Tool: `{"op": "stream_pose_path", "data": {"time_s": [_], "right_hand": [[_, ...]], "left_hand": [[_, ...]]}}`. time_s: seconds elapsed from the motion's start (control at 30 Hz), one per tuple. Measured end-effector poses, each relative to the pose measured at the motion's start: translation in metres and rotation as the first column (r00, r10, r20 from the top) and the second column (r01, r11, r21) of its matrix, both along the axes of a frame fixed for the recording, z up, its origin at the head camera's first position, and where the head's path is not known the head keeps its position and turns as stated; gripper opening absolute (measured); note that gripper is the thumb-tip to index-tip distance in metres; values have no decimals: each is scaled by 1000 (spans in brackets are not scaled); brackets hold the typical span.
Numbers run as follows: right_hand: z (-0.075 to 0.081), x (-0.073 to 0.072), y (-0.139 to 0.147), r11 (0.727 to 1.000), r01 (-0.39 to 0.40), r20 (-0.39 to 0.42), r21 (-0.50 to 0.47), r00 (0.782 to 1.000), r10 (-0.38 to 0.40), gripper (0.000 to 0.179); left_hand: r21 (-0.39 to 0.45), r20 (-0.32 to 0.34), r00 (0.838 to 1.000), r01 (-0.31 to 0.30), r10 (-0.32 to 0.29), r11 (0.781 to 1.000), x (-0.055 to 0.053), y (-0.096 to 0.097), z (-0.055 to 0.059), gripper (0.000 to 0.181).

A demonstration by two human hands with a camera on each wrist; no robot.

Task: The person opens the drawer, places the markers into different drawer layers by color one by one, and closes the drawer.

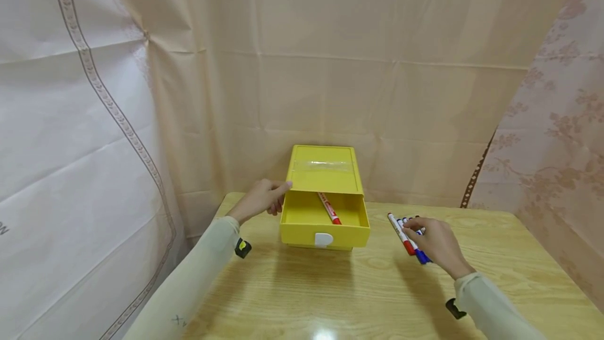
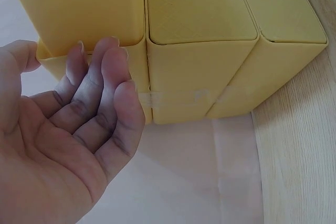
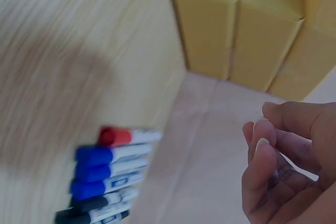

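A yellow drawer unit stands on the table with its top drawer pulled out. A red-capped marker lies slanted inside that drawer. My left hand rests at the unit's upper left edge, thumb on the top and the other fingers loosely bent beside its side wall. Over the markers to the right hovers my right hand, fingers loosely bent and holding nothing. Below it lie a red-capped marker, several blue-capped markers and black-capped markers, side by side in a row.
The wooden table ends behind the unit at a beige cloth. A patterned cloth hangs at each side. A strip of clear tape crosses the unit's top, and a white handle sits on the drawer front.
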State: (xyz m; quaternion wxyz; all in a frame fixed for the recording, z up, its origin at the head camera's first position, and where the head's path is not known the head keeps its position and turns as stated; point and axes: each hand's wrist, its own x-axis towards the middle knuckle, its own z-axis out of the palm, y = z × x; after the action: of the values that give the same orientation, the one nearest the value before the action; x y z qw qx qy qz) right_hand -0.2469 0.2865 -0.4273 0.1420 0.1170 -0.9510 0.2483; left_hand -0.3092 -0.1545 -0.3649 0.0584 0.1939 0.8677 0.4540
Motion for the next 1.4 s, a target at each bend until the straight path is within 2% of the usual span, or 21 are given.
{"op": "stream_pose_path", "data": {"time_s": [0.2, 0.7, 1.0, 1.27, 1.4], "right_hand": [[-15, -4, 15, 999, 35, 47, 41, 998, -37, 14], [-44, -9, 31, 998, 60, 168, 24, 984, -63, 20], [-53, -17, 29, 995, 96, 206, 37, 973, -102, 17], [-58, -21, 28, 994, 86, 232, 71, 968, -100, 13], [-61, -21, 25, 994, 76, 234, 78, 968, -92, 18]], "left_hand": [[-8, 1, 1000, 1, -1, 1000, 0, 0, 0, 59], [12, 17, 1000, 23, -23, 1000, 0, -1, -1, 59], [9, 4, 1000, 24, -24, 1000, 0, -2, 1, 60], [18, 2, 1000, 22, -22, 1000, 0, -1, 0, 58], [19, 3, 1000, 26, -26, 999, -1, -2, 0, 59]]}}
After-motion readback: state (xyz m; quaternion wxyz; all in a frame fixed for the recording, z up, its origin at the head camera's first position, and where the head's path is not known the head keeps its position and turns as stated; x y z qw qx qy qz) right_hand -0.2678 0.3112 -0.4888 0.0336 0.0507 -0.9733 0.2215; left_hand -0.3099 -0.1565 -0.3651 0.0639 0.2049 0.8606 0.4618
